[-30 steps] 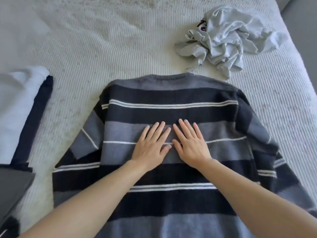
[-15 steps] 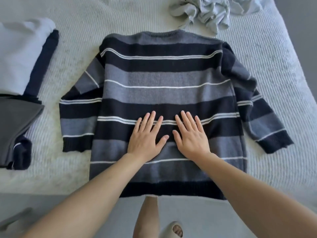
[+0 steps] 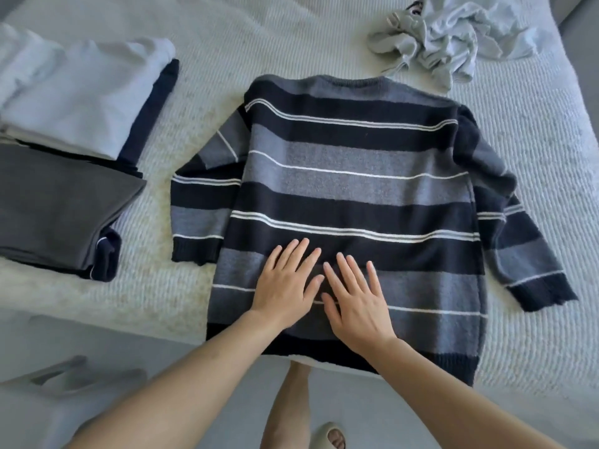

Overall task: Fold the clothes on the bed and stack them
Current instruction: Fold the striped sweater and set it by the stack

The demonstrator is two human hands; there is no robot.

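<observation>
Both hands have slid down toward the hem of the navy-and-grey striped knit sweater [image 3: 353, 189], spread flat at the near edge of the white ribbed bed [image 3: 210, 53], left hand [image 3: 285, 283] and right hand [image 3: 356, 303] pressing side by side, fingers straight and slightly spread, holding nothing.

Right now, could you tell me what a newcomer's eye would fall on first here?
The striped sweater spread flat mid-bed, with the left hand and right hand pressed flat on its lower part, side by side. Left of it sits a stack of folded clothes; a crumpled grey garment lies beyond the collar at the far right.
</observation>
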